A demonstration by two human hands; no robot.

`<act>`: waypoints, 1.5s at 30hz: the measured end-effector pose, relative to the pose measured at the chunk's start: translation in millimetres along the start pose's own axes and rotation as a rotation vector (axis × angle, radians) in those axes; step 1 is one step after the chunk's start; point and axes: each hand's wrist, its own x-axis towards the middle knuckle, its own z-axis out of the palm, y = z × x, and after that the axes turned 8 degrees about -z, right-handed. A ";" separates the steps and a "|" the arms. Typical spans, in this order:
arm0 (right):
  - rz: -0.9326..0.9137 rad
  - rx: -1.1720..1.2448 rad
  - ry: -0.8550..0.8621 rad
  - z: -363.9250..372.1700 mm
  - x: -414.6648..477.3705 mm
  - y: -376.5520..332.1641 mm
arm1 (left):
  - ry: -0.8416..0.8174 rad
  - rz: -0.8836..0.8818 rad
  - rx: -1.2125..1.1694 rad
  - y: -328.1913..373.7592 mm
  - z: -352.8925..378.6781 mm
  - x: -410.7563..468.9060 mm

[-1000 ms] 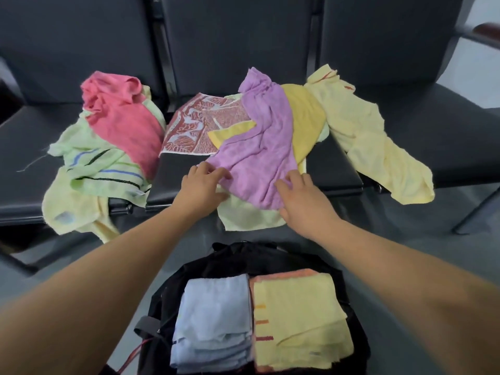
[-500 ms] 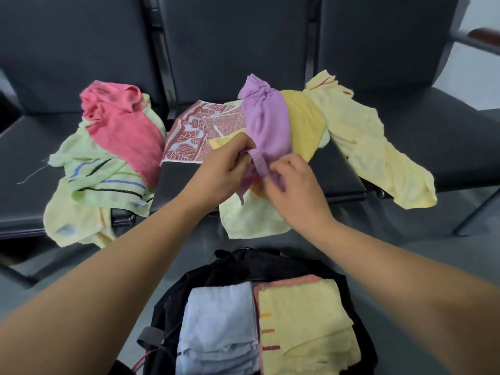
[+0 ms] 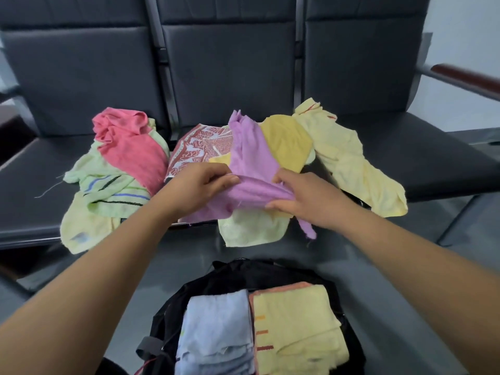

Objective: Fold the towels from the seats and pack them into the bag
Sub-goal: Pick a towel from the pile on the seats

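Soft, even indoor light, brightest on the pale wall point(image 3: 465, 36) at 2 o'clock; shadows are faint and diffuse. Wide-angle distortion bows the seat backs point(image 3: 230, 63) at the edges. The forearms point(image 3: 81, 280) at 7 and 4 o'clock look slightly blurred.

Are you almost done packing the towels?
Not yet. Done: a blue towel and a striped yellow towel lie folded in the black bag. In hand: the left hand and right hand grip the purple towel. To do: the pink towel, striped green towel, red patterned cloth, mustard towel and pale yellow towel lie unfolded on the seats.
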 end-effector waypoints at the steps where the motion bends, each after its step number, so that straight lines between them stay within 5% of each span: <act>1: 0.005 -0.094 -0.019 1.4 -2.7 8.6 | 0.016 -0.012 0.010 -0.7 -2.3 -2.8; 6: 0.075 0.092 0.273 -7.0 -14.8 39.0 | 0.060 -0.060 0.001 -0.7 -15.2 -19.0; 12: 0.275 0.472 0.472 -14.1 -22.3 55.5 | -0.120 -0.181 0.244 -23.1 -22.9 -42.0; 16: 0.417 1.098 0.656 -9.8 -26.5 53.2 | -0.058 -0.328 -0.140 -29.3 -24.2 -58.3; 18: 0.450 1.215 0.651 -7.5 -29.1 49.8 | -0.061 -0.386 -0.436 -29.7 -26.5 -62.8; 24: 0.447 1.215 0.450 -22.4 -44.5 29.0 | 0.218 -0.454 -0.380 -5.7 -34.5 -64.8; 29: 0.311 1.166 0.585 -91.7 -32.3 -0.4 | 0.389 -0.500 -0.292 36.5 -85.1 -49.6; 32: 0.110 1.294 0.752 -154.5 -20.2 -38.1 | 0.489 -0.338 -0.574 95.4 -134.6 -40.0; 36: -0.138 1.607 0.752 -229.4 -21.6 -76.6 | 0.295 -0.077 -0.987 156.8 -199.3 -42.7; 38: -0.057 1.451 0.677 -243.1 -21.4 -83.6 | 0.396 -0.186 -0.650 163.3 -218.4 -41.5; 40: 0.160 1.003 0.668 -247.6 -21.1 -84.2 | 0.514 -0.356 -0.187 160.2 -230.7 -39.6; 42: 0.236 0.781 0.720 -252.9 -23.5 -88.1 | 0.573 -0.400 -0.093 161.2 -239.8 -41.5; 45: 0.097 0.938 0.749 -268.2 -26.8 -93.7 | 0.631 -0.320 -0.146 176.6 -250.0 -44.2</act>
